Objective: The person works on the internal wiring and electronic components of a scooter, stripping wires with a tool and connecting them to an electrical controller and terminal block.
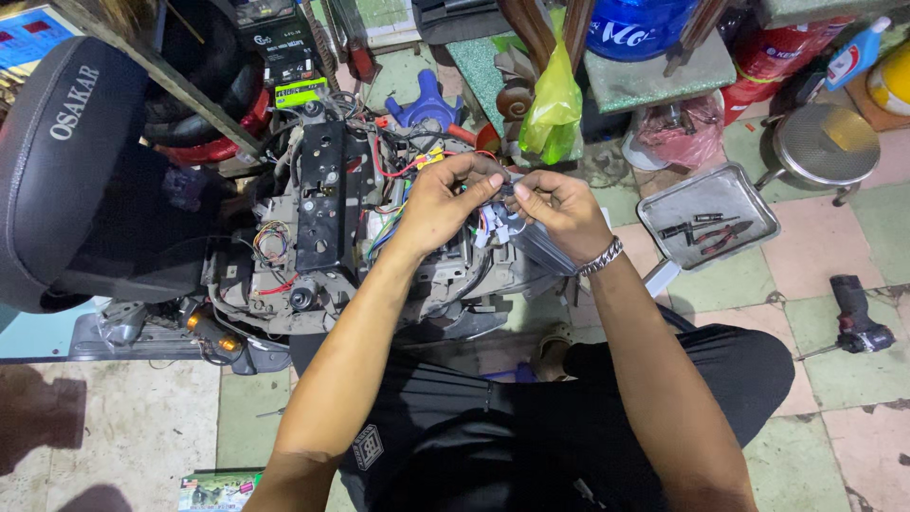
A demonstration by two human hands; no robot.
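**Wiring work at the opened scooter body**

Left hand [438, 204] and right hand [559, 210] meet over a bundle of white plastic wire connectors [497, 224]. Both are closed narrow on it — fingertips pinching plugs and leads, which sit against a grey ribbed metal controller box [542, 248] under the right palm. The bundle lies at the right edge of the stripped scooter frame [322, 204], beside the loose red, blue and green wires [393, 213].

Judgement: the work goes best if each plug is gripped by its housing, not its leads, and colours are matched before pressing home; the box wants steady support meanwhile.

Surroundings: a black padded scooter seat [66, 161] stands tipped up at far left. On the worn pink-and-green tiled floor [815, 284] rests a shallow steel tray [749, 194] holding pliers [713, 231]; a black-and-red cordless drill [858, 318] lies near the right edge. A yellow-green plastic bag [553, 104] hangs above the hands — the room is crowded.
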